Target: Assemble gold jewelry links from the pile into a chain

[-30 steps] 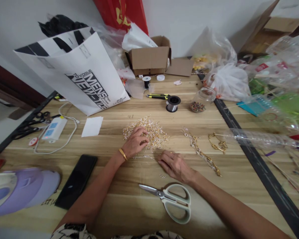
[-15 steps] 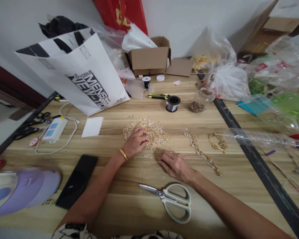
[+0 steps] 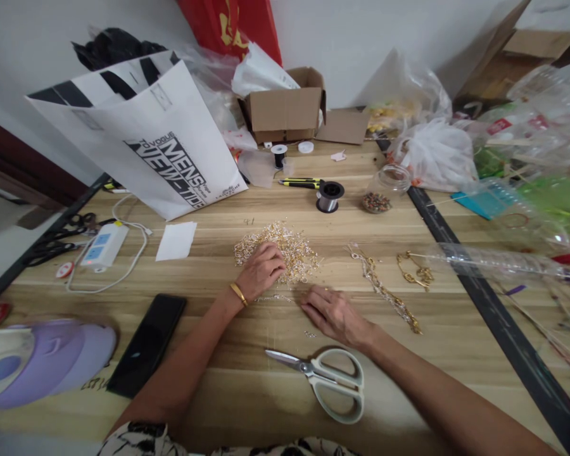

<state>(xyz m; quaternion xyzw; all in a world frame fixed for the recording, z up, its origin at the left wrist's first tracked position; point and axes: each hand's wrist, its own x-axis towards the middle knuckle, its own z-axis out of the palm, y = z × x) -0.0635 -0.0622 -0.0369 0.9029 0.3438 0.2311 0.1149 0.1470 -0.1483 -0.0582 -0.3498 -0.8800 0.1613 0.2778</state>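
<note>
"Pale wood-grain tabletop up against a plain wall, with a printed white paper bag standing at the far left. Where's the work?"

"Mid-table: a loose heap of tiny gold and silver jewellery pieces. The left hand is at its near edge, covering part of it."

"Fingers apart?"

"Bent and drawn together, pointing right. Whether they pinch a piece, I can't tell; the tips are hidden."

"Which way does the heap lie from that grip?"

"Under the fingers, spreading beyond them and to the right. It's loose, with no clear long axis, just wider side to side. The left hand is plainly nearer."

"And the right hand?"

"Low at the table, near the heap's near-right side but apart from it. Its fingers are curled together; I can't see whether anything's beneath them."

"Anything between the hands?"

"A thin silver strand, its length running left to right, its right end just beside the right fingertips. Pale-handled scissors lie nearer the person, and a chain bundle slants off to the right."
</note>
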